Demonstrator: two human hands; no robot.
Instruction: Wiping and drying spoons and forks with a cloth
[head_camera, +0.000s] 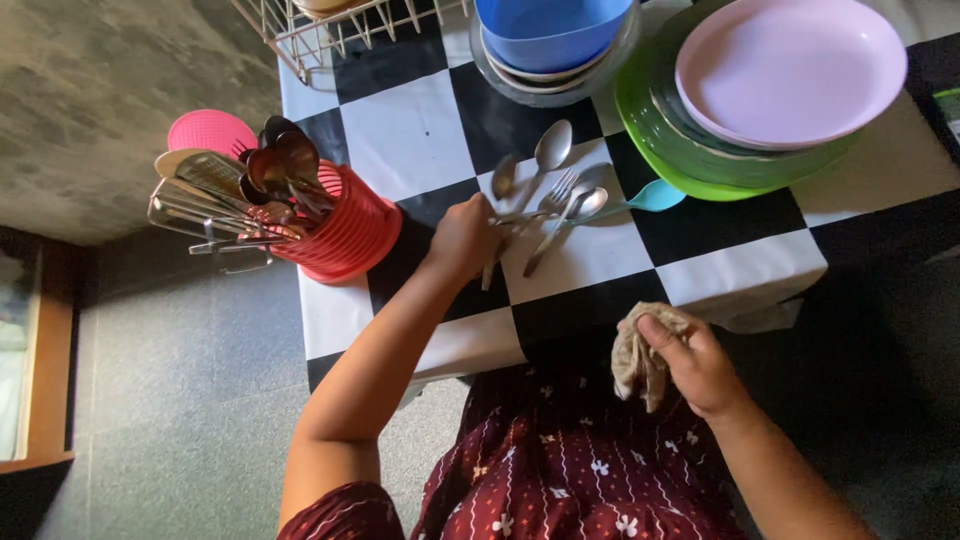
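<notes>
My left hand (463, 238) rests on a black-and-white checkered table (400, 130), fingers closed around the handles of a loose pile of metal spoons and forks (545, 195). A teal-handled spoon (655, 196) lies in the same pile. My right hand (690, 362) is below the table's front edge, gripping a crumpled beige cloth (635, 362). A red ribbed holder (345, 225) packed with ladles and utensils stands just left of my left hand.
Stacked plates, a pink one (790, 65) on green ones (700, 160), sit at the back right. A blue bowl (550, 30) on other bowls is at the back centre. A wire rack (330, 30) stands at the back left. Grey floor lies left of the table.
</notes>
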